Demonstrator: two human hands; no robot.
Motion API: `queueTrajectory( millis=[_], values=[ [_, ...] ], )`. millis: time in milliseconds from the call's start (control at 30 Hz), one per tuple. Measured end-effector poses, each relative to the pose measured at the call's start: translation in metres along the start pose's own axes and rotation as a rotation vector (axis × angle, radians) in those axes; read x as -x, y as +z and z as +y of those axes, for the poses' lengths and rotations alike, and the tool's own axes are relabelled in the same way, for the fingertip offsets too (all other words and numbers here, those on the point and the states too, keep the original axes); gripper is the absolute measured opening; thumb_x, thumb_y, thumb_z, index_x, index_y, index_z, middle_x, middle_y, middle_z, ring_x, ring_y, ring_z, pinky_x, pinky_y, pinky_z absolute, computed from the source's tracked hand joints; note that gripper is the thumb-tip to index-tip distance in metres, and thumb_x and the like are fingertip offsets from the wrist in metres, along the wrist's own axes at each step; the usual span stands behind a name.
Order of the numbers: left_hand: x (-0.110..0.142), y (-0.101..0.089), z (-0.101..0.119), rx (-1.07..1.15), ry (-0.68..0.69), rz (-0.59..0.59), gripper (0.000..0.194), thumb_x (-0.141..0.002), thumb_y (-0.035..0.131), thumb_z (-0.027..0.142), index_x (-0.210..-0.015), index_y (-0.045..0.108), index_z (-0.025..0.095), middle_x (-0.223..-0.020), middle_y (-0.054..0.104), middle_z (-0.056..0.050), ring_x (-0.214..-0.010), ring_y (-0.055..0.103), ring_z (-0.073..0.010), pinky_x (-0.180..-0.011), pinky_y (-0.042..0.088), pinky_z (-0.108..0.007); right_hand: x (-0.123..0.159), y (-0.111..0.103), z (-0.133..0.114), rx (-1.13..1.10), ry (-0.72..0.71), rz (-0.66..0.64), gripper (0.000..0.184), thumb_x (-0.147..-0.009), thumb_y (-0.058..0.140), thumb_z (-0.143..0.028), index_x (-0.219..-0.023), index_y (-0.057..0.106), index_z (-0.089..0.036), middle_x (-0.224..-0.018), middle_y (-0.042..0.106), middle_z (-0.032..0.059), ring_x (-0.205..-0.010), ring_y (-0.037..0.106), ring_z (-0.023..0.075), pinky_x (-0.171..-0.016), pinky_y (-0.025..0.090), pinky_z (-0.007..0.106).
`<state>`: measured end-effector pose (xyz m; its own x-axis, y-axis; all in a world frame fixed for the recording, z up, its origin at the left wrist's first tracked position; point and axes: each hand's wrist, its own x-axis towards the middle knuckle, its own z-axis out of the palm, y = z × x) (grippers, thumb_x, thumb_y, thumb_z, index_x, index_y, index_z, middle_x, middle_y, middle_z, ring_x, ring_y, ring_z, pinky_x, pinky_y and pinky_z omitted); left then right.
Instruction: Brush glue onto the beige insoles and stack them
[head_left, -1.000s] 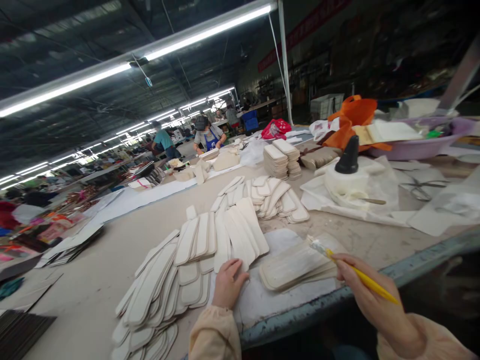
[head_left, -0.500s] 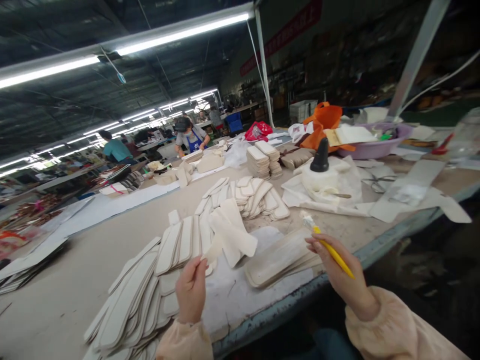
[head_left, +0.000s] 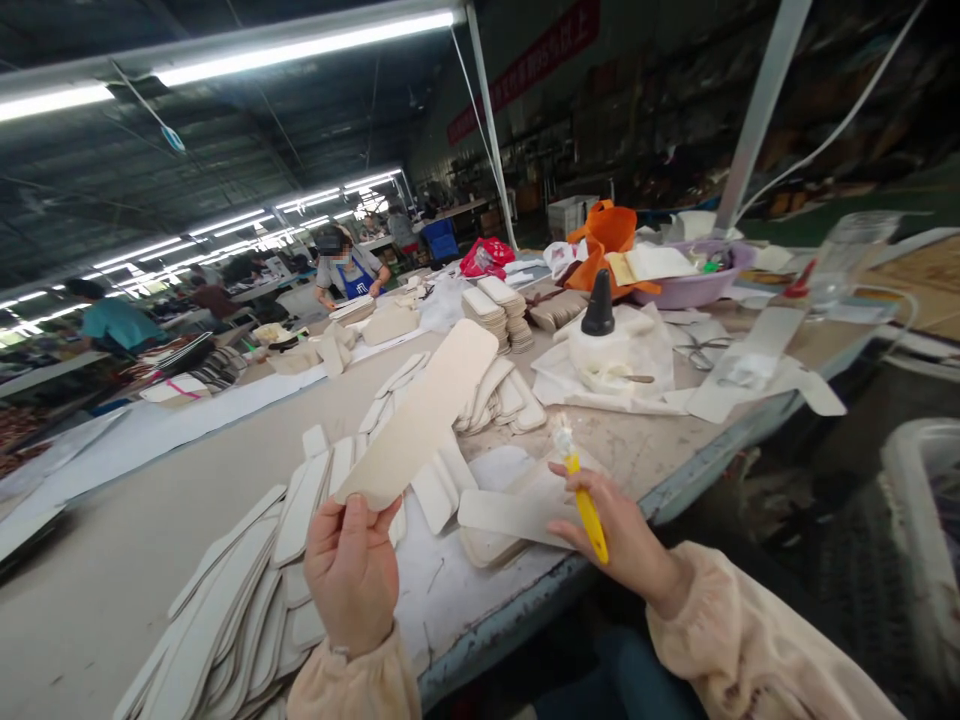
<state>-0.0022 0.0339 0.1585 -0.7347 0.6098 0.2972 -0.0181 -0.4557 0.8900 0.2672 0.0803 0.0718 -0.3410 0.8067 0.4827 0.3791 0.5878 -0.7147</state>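
Observation:
My left hand (head_left: 352,565) is closed on the lower end of a long cream strip (head_left: 427,410) with rounded corners, tilted up over the table. In my right hand (head_left: 622,535) is a yellow-handled brush (head_left: 589,510), its bristles upward and coated with white paste. Beneath the fingers of that hand, another pale strip (head_left: 499,515) lies across a low stack of wide rounded pieces (head_left: 480,548). Overlapping cream pieces (head_left: 217,620) fan out to the left of my left hand. More small pieces (head_left: 514,400) lie piled behind the raised strip.
A black cone (head_left: 598,305) stands on a white tub behind the brush. Farther back are a purple basin (head_left: 694,285), an orange bag (head_left: 607,240) and scissors (head_left: 701,352). A clear bottle (head_left: 847,260) lies right. A co-worker (head_left: 349,275) works across the table.
My left hand has raised a cream strip from the pile. My right hand, still holding the brush, has come over the wide stack, where another strip now lies. The view has shifted right.

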Motion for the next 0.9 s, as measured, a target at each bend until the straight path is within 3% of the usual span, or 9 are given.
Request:
queueTrajectory(
  millis=[133, 233, 333, 400, 433, 500, 567, 633, 900],
  values=[
    [-0.017, -0.036, -0.035, -0.237, -0.034, 0.105, 0.022, -0.076, 0.063, 0.038, -0.078, 0.048, 0.022, -0.078, 0.062, 0.004, -0.071, 0.063, -0.0111, -0.076, 0.058, -0.036, 0.021, 0.011, 0.011, 0.214, -0.155, -0.125, 0.031, -0.083, 0.065, -0.028, -0.106, 0.045, -0.021, -0.124, 0.059, 0.0148, -0.122, 0.049, 0.0296, -0.100, 0.044, 0.048],
    [-0.028, -0.065, -0.062, -0.421, -0.042, 0.128, 0.024, -0.076, 0.059, 0.042, -0.073, 0.047, 0.022, -0.069, 0.058, 0.002, -0.069, 0.063, -0.0152, -0.074, 0.058, -0.041, 0.028, 0.019, 0.021, 0.359, -0.203, -0.125, 0.026, -0.083, 0.062, -0.021, -0.106, 0.049, -0.019, -0.122, 0.059, 0.0158, -0.117, 0.052, 0.0309, -0.103, 0.039, 0.055],
    [-0.024, -0.084, -0.074, -0.660, 0.016, 0.136, 0.031, -0.071, 0.064, 0.043, -0.089, 0.055, 0.019, -0.090, 0.061, -0.006, -0.097, 0.061, -0.0265, -0.090, 0.049, -0.052, 0.030, 0.021, 0.027, 0.438, -0.255, -0.095, 0.021, -0.086, 0.052, -0.012, -0.106, 0.052, -0.019, -0.120, 0.061, 0.0141, -0.110, 0.058, 0.0270, -0.104, 0.038, 0.056],
    [-0.012, -0.088, -0.075, -0.807, 0.089, 0.101, 0.051, -0.069, 0.068, 0.041, -0.110, 0.054, 0.016, -0.119, 0.054, -0.015, -0.125, 0.043, -0.0333, -0.104, 0.035, -0.055, 0.029, 0.021, 0.027, 0.453, -0.298, -0.095, 0.021, -0.088, 0.047, -0.009, -0.104, 0.053, -0.020, -0.115, 0.063, 0.0120, -0.103, 0.061, 0.0238, -0.104, 0.038, 0.054],
    [-0.005, -0.087, -0.074, -0.867, 0.119, 0.055, 0.056, -0.070, 0.067, 0.042, -0.117, 0.052, 0.015, -0.127, 0.049, -0.016, -0.130, 0.037, -0.0338, -0.107, 0.031, -0.054, 0.028, 0.020, 0.026, 0.454, -0.310, -0.094, 0.020, -0.088, 0.047, -0.009, -0.103, 0.053, -0.020, -0.112, 0.064, 0.0110, -0.099, 0.062, 0.0225, -0.103, 0.038, 0.054],
    [0.011, -0.080, -0.074, -0.956, 0.141, -0.120, 0.048, -0.076, 0.061, 0.043, -0.116, 0.056, 0.016, -0.125, 0.053, -0.015, -0.124, 0.044, -0.0307, -0.104, 0.037, -0.047, 0.026, 0.019, 0.024, 0.452, -0.310, -0.077, 0.016, -0.088, 0.048, -0.010, -0.099, 0.052, -0.020, -0.106, 0.066, 0.0098, -0.093, 0.064, 0.0213, -0.102, 0.039, 0.054],
    [0.025, -0.068, -0.075, -1.016, 0.115, -0.343, 0.034, -0.080, 0.056, 0.044, -0.103, 0.064, 0.020, -0.106, 0.064, -0.009, -0.098, 0.060, -0.0238, -0.087, 0.048, -0.038, 0.025, 0.018, 0.023, 0.455, -0.288, -0.024, 0.011, -0.087, 0.051, -0.012, -0.094, 0.051, -0.020, -0.103, 0.067, 0.0097, -0.094, 0.064, 0.0224, -0.100, 0.041, 0.053],
    [0.034, -0.054, -0.079, -1.075, 0.081, -0.502, 0.029, -0.082, 0.056, 0.044, -0.096, 0.066, 0.022, -0.092, 0.068, -0.005, -0.073, 0.062, -0.0180, -0.073, 0.049, -0.032, 0.024, 0.015, 0.026, 0.465, -0.260, 0.050, 0.010, -0.087, 0.054, -0.016, -0.093, 0.049, -0.021, -0.105, 0.067, 0.0110, -0.097, 0.064, 0.0244, -0.096, 0.046, 0.049],
    [0.027, -0.024, -0.086, -1.295, 0.056, -0.597, 0.021, -0.084, 0.055, 0.040, -0.091, 0.061, 0.022, -0.074, 0.070, -0.002, -0.068, 0.065, -0.0201, -0.060, 0.038, -0.028, 0.040, 0.005, 0.046, 0.685, 0.000, 0.234, 0.022, -0.091, 0.054, -0.035, -0.104, 0.047, -0.019, -0.106, 0.068, 0.0137, -0.087, 0.069, 0.0262, -0.072, 0.057, 0.036]
  ],
)
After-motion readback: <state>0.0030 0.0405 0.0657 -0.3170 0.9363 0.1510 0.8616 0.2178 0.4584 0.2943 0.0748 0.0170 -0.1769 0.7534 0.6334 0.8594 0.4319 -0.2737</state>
